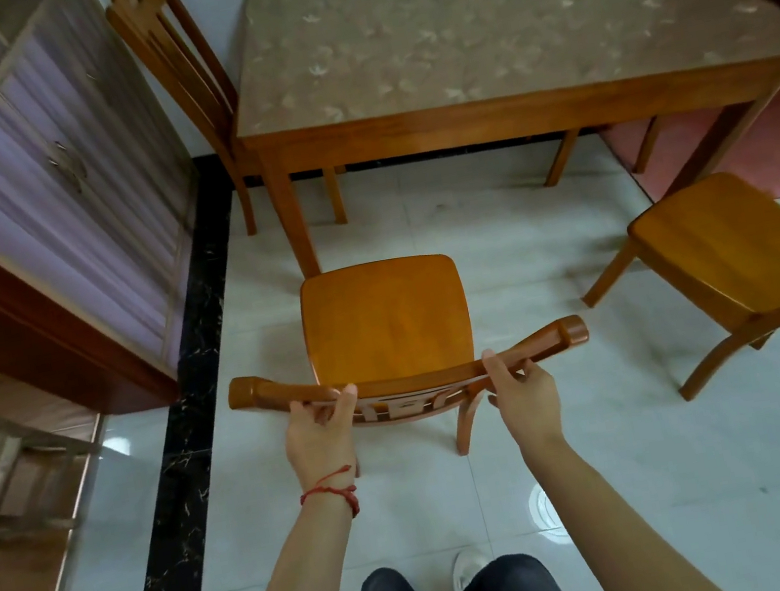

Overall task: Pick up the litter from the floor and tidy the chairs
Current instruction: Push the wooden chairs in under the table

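Observation:
An orange wooden chair [387,321] stands upright on the pale tiled floor in front of me, its seat facing the table [502,114]. My left hand [321,432] grips the left part of the chair's curved top rail, thumb over the rail. My right hand [522,394] grips the right part of the same rail. The seat's front edge lies just short of the table's near left leg. No litter shows on the floor in this view.
A second chair [735,255] stands askew at the right, away from the table. A third chair [177,77] is at the table's left end. A glass-fronted cabinet [48,199] lines the left wall. A round floor drain [542,505] lies near my feet.

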A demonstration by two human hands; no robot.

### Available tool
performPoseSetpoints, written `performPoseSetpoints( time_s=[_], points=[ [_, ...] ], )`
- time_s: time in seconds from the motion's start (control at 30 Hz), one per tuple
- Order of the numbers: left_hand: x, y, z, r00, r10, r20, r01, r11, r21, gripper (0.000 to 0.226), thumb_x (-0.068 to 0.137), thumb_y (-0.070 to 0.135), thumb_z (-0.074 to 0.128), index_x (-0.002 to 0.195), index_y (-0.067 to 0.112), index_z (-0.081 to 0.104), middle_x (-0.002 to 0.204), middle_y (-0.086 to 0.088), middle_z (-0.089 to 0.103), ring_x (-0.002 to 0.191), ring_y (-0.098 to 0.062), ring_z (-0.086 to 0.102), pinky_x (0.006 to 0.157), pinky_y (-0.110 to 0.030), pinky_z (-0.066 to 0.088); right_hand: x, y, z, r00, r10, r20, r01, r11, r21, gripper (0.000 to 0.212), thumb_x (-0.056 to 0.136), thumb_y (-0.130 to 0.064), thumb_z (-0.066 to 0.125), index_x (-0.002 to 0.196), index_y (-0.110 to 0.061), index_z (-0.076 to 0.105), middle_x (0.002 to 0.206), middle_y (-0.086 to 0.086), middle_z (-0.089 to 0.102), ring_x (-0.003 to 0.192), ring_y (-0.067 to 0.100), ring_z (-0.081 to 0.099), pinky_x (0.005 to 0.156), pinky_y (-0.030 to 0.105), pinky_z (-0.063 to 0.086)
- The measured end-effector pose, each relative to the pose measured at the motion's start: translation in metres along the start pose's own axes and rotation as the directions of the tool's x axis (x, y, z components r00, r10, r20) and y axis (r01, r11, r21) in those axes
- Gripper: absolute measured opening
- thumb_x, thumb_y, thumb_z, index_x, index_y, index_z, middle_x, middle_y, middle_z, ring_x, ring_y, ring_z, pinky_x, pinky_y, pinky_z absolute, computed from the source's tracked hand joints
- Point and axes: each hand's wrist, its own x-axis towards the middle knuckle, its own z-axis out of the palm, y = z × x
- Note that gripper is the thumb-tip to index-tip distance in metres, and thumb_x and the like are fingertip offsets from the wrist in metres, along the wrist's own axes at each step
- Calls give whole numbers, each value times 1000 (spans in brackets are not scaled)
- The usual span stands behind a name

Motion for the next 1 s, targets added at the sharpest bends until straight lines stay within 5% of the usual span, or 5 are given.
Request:
performPoseSetpoints(
  time_s=[0.17, 0.57, 0.73, 1.0],
  points=[
    [1, 2, 15, 993, -49, -109, 46, 999, -30, 30, 78, 22, 73, 93, 3, 56, 90, -7, 61, 83, -18, 54, 77, -26, 37, 11, 7, 13, 998, 33, -62, -31, 999, 39, 28, 84, -36, 61, 95, -11, 60, 90, 5, 68, 86, 24, 64, 84, 45, 52],
    [25, -3, 7, 995, 50, -90, -52, 998, -22, 32, 76, 21, 74, 94, -1, 58, 96, -16, 68, 88, -24, 62, 78, -23, 39, 15, 4, 29, 991, -6, -130, 8, 1000, 10, 24, 85, -35, 60, 93, -12, 60, 81, 1, 68, 77, 19, 65, 70, 28, 48],
    [46, -1, 2, 993, 90, -71, -91, 996, -12, 31, 77, 22, 73, 93, 0, 58, 93, -13, 68, 81, -15, 57, 63, -5, 33, 16, -3, 43, 985, -18, -174, 21, 1000, 15, 23, 85, -33, 60, 95, -12, 59, 78, 2, 67, 71, 16, 64, 61, 22, 43],
    [84, 18, 16, 991, 124, -48, -126, 991, -37, 30, 76, 18, 74, 91, -1, 58, 83, -6, 64, 69, -8, 56, 56, 1, 37, 43, -22, 61, 971, -21, -236, 24, 1000, 11, 26, 83, -37, 61, 91, -12, 59, 75, 1, 68, 68, 20, 64, 73, 40, 54]
  ],
)
